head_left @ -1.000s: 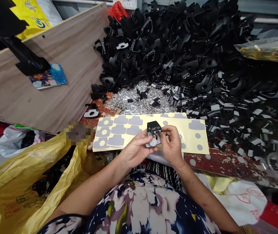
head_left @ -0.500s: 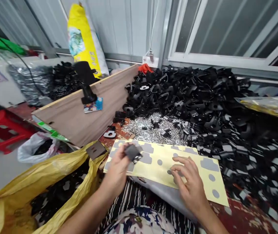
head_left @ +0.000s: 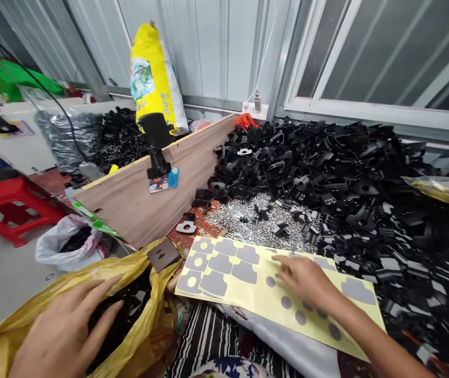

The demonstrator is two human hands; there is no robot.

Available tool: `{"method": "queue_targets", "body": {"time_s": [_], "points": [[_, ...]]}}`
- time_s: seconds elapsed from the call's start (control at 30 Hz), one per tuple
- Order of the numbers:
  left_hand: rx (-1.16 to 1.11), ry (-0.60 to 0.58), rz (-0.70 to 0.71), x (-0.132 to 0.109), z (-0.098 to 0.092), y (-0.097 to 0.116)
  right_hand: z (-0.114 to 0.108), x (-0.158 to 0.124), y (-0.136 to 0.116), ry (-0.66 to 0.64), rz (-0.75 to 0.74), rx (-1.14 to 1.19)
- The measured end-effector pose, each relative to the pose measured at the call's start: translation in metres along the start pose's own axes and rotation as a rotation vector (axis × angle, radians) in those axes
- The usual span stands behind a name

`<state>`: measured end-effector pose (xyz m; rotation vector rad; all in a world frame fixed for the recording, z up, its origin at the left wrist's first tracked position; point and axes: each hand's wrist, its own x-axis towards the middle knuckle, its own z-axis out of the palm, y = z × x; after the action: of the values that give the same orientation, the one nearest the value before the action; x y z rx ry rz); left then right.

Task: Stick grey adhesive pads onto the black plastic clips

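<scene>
My left hand lies flat with fingers spread over the mouth of a yellow plastic bag that holds black parts; nothing shows in it. My right hand rests with fingers stretched out on a yellow backing sheet that carries grey adhesive pads and round grey dots. The black part held earlier is out of sight.
A big heap of black plastic parts fills the right and back of the table, with a pile of small silver pins in front. A wooden board leans at the left. A red stool and a white bag sit on the floor.
My left hand carried the black part left to the yellow bag and now lies open there without it. My right hand moved onto the pad sheet. The view tilted up.
</scene>
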<state>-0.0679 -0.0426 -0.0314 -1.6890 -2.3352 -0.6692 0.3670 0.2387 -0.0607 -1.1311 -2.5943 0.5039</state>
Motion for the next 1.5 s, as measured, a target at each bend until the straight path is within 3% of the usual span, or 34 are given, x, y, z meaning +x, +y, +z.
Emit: {"method": "queue_targets", "body": {"time_s": [0.07, 0.1, 0.23, 0.3, 0.37, 0.47, 0.53, 0.6, 0.67, 0.77, 0.8, 0.87, 0.97, 1.07, 1.2, 1.27, 1.33, 1.4, 1.47, 1.5], "points": [[-0.290, -0.028, 0.079, 0.010, 0.011, 0.037, -0.018, 0.065, -0.010, 0.050, -0.030, 0.066], [-0.436, -0.099, 0.109, 0.014, 0.018, 0.057, -0.023, 0.101, -0.016, 0.128, -0.040, 0.053], [-0.910, -0.570, 0.118, 0.023, 0.056, 0.128, -0.018, 0.226, -0.040, 0.277, 0.043, 0.013], [-1.067, -0.743, 0.023, 0.026, 0.078, 0.147, -0.011, 0.261, -0.047, 0.282, 0.080, 0.042], [-1.237, -0.853, -0.124, 0.029, 0.096, 0.155, -0.007, 0.273, -0.047, 0.284, 0.116, 0.091], [-1.500, -0.959, -0.299, 0.036, 0.115, 0.157, -0.012, 0.257, -0.035, 0.323, 0.187, 0.210], [-1.589, -0.998, -0.349, 0.043, 0.123, 0.161, -0.014, 0.227, -0.030, 0.353, 0.259, 0.314], [-1.657, -0.965, -0.409, 0.052, 0.131, 0.175, -0.003, 0.186, -0.035, 0.356, 0.331, 0.420], [-1.773, -0.782, -0.504, 0.061, 0.139, 0.196, 0.020, 0.138, -0.053, 0.333, 0.391, 0.666], [-1.913, -0.348, -0.670, 0.076, 0.149, 0.226, 0.062, 0.070, -0.090, 0.276, 0.462, 1.220], [-1.920, -0.247, -0.704, 0.082, 0.151, 0.231, 0.071, 0.050, -0.099, 0.244, 0.461, 1.287], [-1.892, -0.173, -0.733, 0.095, 0.153, 0.233, 0.078, 0.018, -0.108, 0.199, 0.417, 1.195], [-1.812, -0.287, -0.723, 0.118, 0.153, 0.222, 0.068, -0.016, -0.100, 0.253, 0.312, 0.828], [-1.732, -0.540, -0.643, 0.140, 0.159, 0.221, 0.064, -0.037, -0.088, 0.292, 0.205, 0.524], [-1.579, -0.934, -0.468, 0.155, 0.182, 0.242, 0.083, -0.043, -0.083, 0.266, 0.121, 0.372], [-1.487, -1.048, -0.454, 0.158, 0.195, 0.249, 0.087, -0.041, -0.084, 0.268, 0.159, 0.413], [-1.451, -1.080, -0.461, 0.160, 0.205, 0.251, 0.077, -0.039, -0.086, 0.208, 0.240, 0.586], [-1.453, -1.107, -0.469, 0.163, 0.210, 0.249, 0.054, -0.042, -0.091, -0.011, 0.251, 0.895], [-1.473, -1.124, -0.494, 0.164, 0.209, 0.247, 0.026, -0.049, -0.097, -0.292, 0.132, 1.157], [-1.487, -1.116, -0.508, 0.164, 0.206, 0.247, 0.014, -0.052, -0.099, -0.361, 0.070, 1.205]]}}
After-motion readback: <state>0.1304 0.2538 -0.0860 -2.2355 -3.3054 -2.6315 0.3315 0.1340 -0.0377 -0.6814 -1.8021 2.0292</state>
